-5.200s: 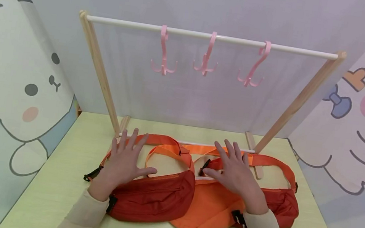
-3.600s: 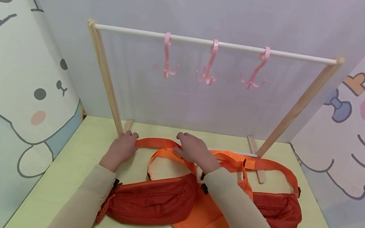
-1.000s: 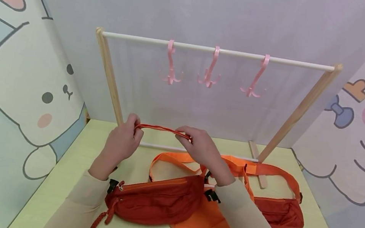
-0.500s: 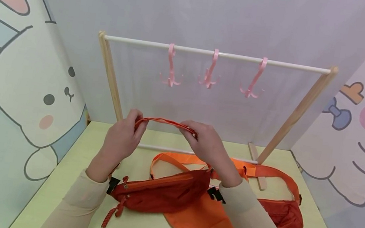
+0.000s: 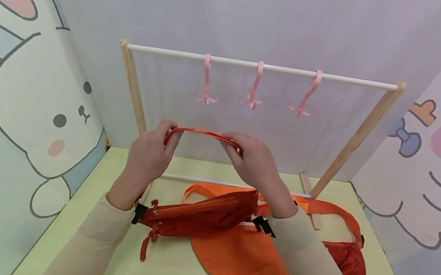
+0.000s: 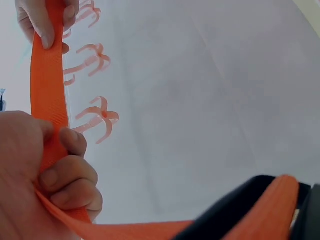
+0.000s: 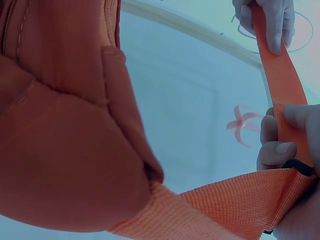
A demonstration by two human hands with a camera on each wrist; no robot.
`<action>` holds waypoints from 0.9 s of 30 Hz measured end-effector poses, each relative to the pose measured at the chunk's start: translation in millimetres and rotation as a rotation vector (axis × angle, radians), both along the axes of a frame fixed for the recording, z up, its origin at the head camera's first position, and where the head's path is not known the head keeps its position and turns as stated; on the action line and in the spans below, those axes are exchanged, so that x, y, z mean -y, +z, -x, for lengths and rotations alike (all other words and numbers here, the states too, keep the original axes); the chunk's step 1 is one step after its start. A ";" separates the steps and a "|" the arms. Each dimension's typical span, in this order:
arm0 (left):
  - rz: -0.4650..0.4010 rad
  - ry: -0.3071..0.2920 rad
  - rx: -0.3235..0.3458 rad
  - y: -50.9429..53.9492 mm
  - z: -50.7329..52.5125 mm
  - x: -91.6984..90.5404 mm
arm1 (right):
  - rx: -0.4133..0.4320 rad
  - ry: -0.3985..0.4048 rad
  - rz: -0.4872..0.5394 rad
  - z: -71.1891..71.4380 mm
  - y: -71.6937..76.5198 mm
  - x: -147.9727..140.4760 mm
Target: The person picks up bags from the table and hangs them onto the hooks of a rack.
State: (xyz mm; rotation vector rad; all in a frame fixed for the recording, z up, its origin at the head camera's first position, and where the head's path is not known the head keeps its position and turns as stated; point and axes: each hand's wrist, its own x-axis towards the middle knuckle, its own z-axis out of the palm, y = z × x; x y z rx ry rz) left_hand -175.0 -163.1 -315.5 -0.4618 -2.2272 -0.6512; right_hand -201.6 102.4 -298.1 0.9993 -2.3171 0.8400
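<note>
A dark red waist bag (image 5: 201,216) hangs tilted by its orange-red strap (image 5: 202,131), its right end higher; it overlaps a bright orange bag (image 5: 238,256) on the table. My left hand (image 5: 147,158) pinches the strap, fingers curled round it in the left wrist view. Farther right, my right hand (image 5: 256,163) grips the same strap, near a black slider (image 7: 298,167). Between the hands the strap bows slightly upward. In the right wrist view the bag's rounded body (image 7: 65,135) fills the left side. Black buckles (image 5: 263,226) hang by the right wrist.
Behind the hands stands a wooden rack with a white rail (image 5: 165,51). Three pink hooks hang from it: left (image 5: 207,80), middle (image 5: 256,86) and right (image 5: 307,93). Another dark red bag (image 5: 348,263) lies at the table's right, partly behind the right sleeve.
Both hands, first spread above the bags, have taken hold of the left red bag's strap and raised it. Over the last second the strap and bag have risen further, the bag tilting.
</note>
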 end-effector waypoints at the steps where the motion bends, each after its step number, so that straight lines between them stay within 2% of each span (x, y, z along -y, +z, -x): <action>1: -0.001 0.001 -0.013 1.8 1.3 -0.4 | -0.009 0.001 0.005 0.7 2.0 0.5; 9: -0.005 0.001 -0.082 17.4 10.4 -2.5 | -0.080 -0.008 0.053 7.1 14.7 4.6; 14: -0.003 0.000 -0.112 26.6 19.1 -3.5 | -0.101 -0.024 0.074 13.6 21.2 8.4; 20: -0.008 0.025 -0.155 36.9 29.3 -4.4 | -0.113 -0.044 0.089 19.0 30.3 13.3; 27: -0.019 0.043 -0.146 49.4 41.3 -4.3 | -0.162 -0.079 0.094 24.5 39.5 20.3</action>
